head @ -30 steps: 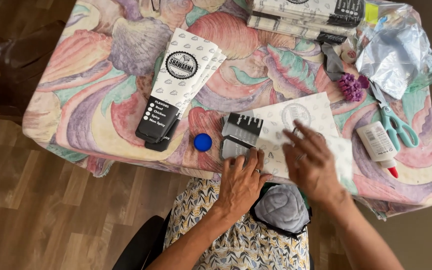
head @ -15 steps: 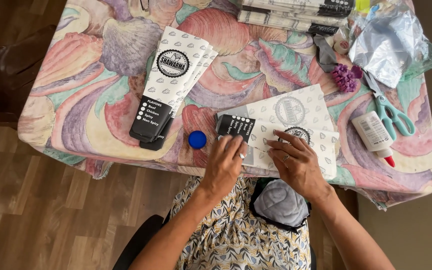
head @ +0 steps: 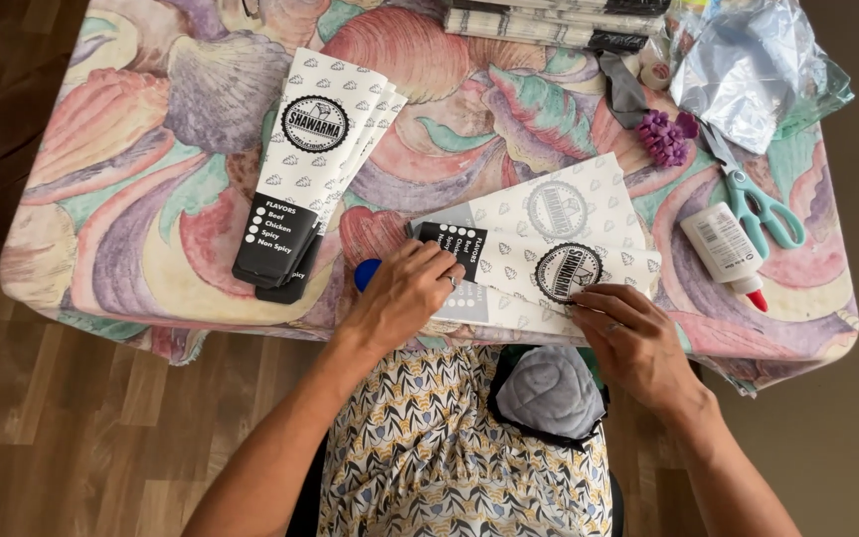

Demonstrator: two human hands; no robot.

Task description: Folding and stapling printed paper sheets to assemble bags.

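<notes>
Left hand (head: 405, 293) and right hand (head: 633, 338) press flat, fingers released, on the printed paper sleeve (head: 539, 249) lying at the near edge of the table (head: 101, 199); a blue cap (head: 365, 273) sits beside the left hand.

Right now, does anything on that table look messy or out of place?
Nothing is spilled or damaged. The glue bottle lies on its side near the scissors, and a blue cap sits loose beside the left hand, which presses a paper sleeve.

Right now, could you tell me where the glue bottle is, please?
In the head view, the glue bottle lies on the table's right side, just below the scissors and right of the printed paper sheets.
</notes>
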